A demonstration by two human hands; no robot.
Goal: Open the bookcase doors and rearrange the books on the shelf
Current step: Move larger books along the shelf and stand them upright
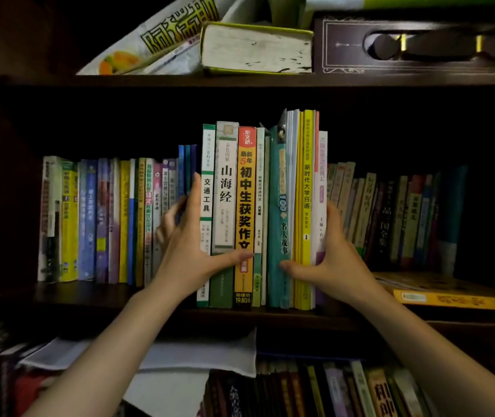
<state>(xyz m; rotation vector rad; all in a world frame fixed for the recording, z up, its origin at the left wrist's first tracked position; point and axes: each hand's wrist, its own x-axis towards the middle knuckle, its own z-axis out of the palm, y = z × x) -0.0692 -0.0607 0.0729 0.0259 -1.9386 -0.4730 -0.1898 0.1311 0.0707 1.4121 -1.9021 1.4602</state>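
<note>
Both hands clamp a block of upright books [258, 212] on the middle shelf [270, 314] of the dark bookcase, one hand at each end. Left hand [189, 248] lies against the white-and-green spine at the block's left end, its thumb stretched right across the green and orange spines, and its fingers reach behind into the gap beside the blue books [186, 170], where their tips are partly hidden. Right hand [333, 260] presses the block's right side, thumb laid over the teal and yellow spines, while its fingers go behind the pale outer book and are out of sight. Both forearms rise from the lower corners and are cut off by the bottom edge.

The gripped block stands nearer the shelf's front edge than the rows on either side. A left row [95, 221] of coloured spines stands further back, and a right row [390, 218] leans slightly in deep shadow, with titles hard to read. A yellow book [457, 299] lies flat at the right end of the shelf. On the shelf above lie a thick book [255, 49] showing its page edges, a printed bag [156, 40] and a dark ornate box [421, 46], all cut off by the top. Below, white papers [198, 353] and more spines [330, 389] are dim and blurred
</note>
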